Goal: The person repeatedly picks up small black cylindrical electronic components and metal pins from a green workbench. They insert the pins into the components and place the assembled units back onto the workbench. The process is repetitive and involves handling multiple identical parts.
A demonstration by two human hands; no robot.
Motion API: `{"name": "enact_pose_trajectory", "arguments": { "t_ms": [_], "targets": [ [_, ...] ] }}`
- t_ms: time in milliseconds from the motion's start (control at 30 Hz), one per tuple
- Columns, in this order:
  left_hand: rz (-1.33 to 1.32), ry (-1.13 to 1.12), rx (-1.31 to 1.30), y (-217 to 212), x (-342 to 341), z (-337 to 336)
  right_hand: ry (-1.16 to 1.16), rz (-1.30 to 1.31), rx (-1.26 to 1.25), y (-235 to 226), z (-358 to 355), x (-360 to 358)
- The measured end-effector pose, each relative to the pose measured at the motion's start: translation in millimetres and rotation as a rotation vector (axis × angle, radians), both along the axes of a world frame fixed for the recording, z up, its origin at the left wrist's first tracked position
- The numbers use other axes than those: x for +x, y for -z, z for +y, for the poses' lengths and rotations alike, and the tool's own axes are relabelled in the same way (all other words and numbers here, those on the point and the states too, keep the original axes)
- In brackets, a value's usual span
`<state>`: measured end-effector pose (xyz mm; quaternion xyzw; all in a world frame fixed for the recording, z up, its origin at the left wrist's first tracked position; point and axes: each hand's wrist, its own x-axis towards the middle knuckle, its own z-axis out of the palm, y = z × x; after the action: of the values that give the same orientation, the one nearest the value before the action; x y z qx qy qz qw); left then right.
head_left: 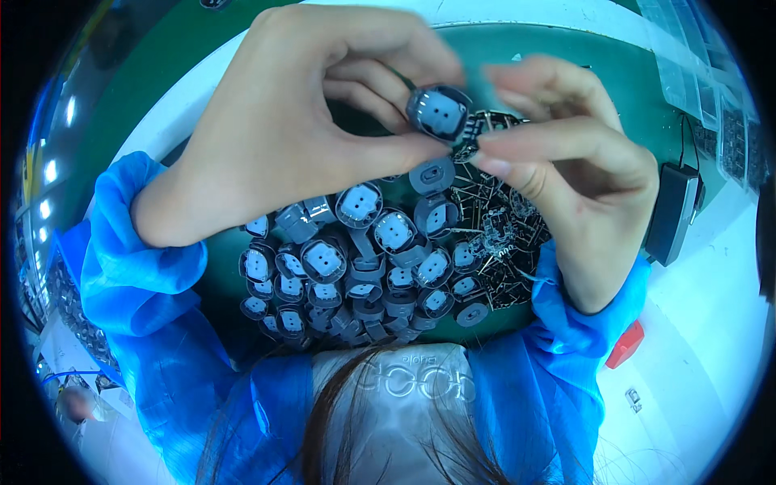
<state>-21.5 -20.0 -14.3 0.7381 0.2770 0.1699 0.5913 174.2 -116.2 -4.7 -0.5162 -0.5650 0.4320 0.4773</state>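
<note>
My left hand (pixel 307 113) pinches a small round dark-grey plastic housing (pixel 439 112) with a pale insert between thumb and fingers. My right hand (pixel 574 162) meets it from the right, its fingertips on a small black round circuit board (pixel 482 129) pressed against that housing. Both hands hover above a heap of several like grey housings (pixel 356 267) on the green mat (pixel 630 89). To the right of that heap lies a pile of black circuit boards with gold traces (pixel 497 242).
A black rectangular box (pixel 672 212) with a cable sits at the right of the mat. A red object (pixel 626 343) lies on the white bench near my right sleeve. Clear plastic trays (pixel 695 73) stand at the far right. Blue sleeves cover both forearms.
</note>
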Motion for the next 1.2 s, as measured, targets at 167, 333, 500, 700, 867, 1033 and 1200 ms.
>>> {"name": "enact_pose_trajectory", "arguments": {
  "t_ms": [167, 333, 500, 700, 867, 1033, 1200],
  "targets": [
    [-0.016, 0.003, 0.003, -0.2, -0.1, -5.3, 0.136, -0.182, 0.045, -7.6, -2.0, -12.2],
    [-0.048, -0.039, -0.002, -1.7, 0.8, -8.0, 0.144, -0.329, 0.267, 1.9, -1.7, -10.6],
    [-0.119, 0.02, 0.041, 5.2, 2.1, -9.6, 0.174, -0.486, 0.283, -1.6, -3.5, -12.5],
    [-0.168, -0.027, 0.057, 9.1, -0.6, -12.8, 0.19, -0.533, 0.325, 0.0, -3.6, -18.4],
    [-0.195, -0.033, 0.014, 7.4, 0.7, -12.7, 0.154, -0.587, 0.477, 4.7, -2.8, -14.7],
    [-0.214, -0.067, -0.133, 0.6, -1.2, -14.8, 0.173, -0.373, 0.347, 4.2, -4.4, -13.9],
    [-0.226, -0.048, -0.116, 5.9, -1.4, -14.7, 0.187, -0.432, 0.455, 10.2, -4.0, -15.0]
  ]
}}
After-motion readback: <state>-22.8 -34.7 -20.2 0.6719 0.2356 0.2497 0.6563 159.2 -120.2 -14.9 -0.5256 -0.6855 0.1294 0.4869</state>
